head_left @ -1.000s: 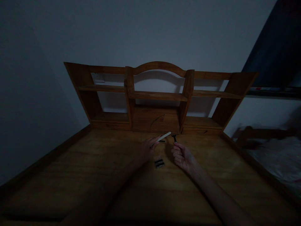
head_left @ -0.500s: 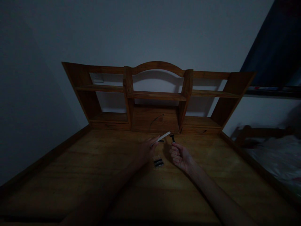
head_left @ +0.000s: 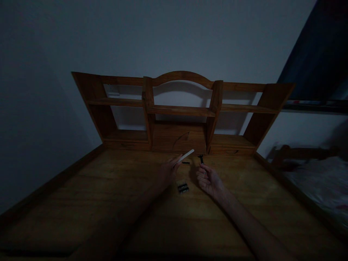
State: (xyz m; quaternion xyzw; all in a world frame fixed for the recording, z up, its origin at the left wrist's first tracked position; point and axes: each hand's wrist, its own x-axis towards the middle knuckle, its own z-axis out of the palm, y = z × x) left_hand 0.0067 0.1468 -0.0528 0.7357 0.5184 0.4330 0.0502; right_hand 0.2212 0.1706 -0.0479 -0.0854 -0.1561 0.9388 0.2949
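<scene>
The wooden surface (head_left: 81, 195) fills most of your view, dim and bare apart from a few small things near its far edge. Against the wall stands a wooden hutch (head_left: 181, 112) with open shelves and an arched middle section. To your right, past the surface's edge, a bed (head_left: 318, 181) lies in shadow.

Your left hand (head_left: 167, 172) reaches out over the surface, fingers pinched round the near end of a white stick (head_left: 186, 155). The stick slants up and away to the right, its far end just in front of the hutch's base. Your right hand (head_left: 209, 180) sits a little to the right, palm turned up and fingers curled in, closed on the handle of a black tool (head_left: 201, 158) whose head pokes out beyond the fingertips. The stick's tip and the tool's head are near each other but apart.

Between your two hands, on the surface, lies a small dark pack (head_left: 183, 187). Just beyond it, under the stick, is a tiny dark piece (head_left: 186, 162); the light is too poor to say what it is.
</scene>
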